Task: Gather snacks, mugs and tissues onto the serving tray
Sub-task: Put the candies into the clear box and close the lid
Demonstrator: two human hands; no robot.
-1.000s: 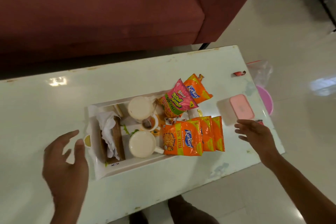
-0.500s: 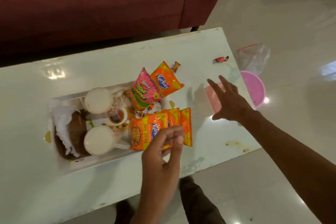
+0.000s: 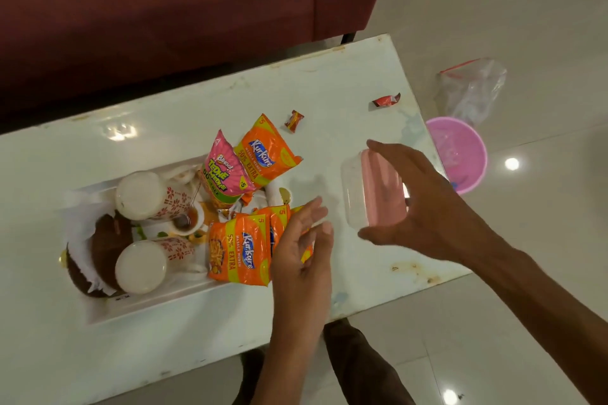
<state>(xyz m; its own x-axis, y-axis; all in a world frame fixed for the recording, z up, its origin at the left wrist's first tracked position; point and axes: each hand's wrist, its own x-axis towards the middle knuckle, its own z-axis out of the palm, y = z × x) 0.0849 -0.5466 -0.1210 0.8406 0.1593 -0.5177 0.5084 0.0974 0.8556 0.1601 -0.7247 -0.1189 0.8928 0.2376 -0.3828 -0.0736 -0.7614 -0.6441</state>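
A white serving tray [image 3: 158,309] lies on the white table [image 3: 329,82]. It carries two white floral mugs [image 3: 139,196] [image 3: 141,266], white tissues [image 3: 77,223] in a brown holder [image 3: 105,240], a pink snack packet [image 3: 223,174] and orange snack packets [image 3: 235,250] [image 3: 263,154]. My right hand [image 3: 434,207] grips a clear box with a pink lid [image 3: 375,194], tilted on its side just right of the tray. My left hand [image 3: 302,256] hovers with fingers spread over the right end of the orange packets, holding nothing.
Two small red candy wrappers [image 3: 293,120] [image 3: 386,99] lie on the far part of the table. A pink bin [image 3: 457,154] and a clear plastic bag [image 3: 470,89] sit on the floor beyond the table's right end. A maroon sofa [image 3: 164,10] stands behind.
My right hand reached the pink-lidded box, closed on it and tipped it up off the table. My left hand swung from the tray's left end to the orange packets.
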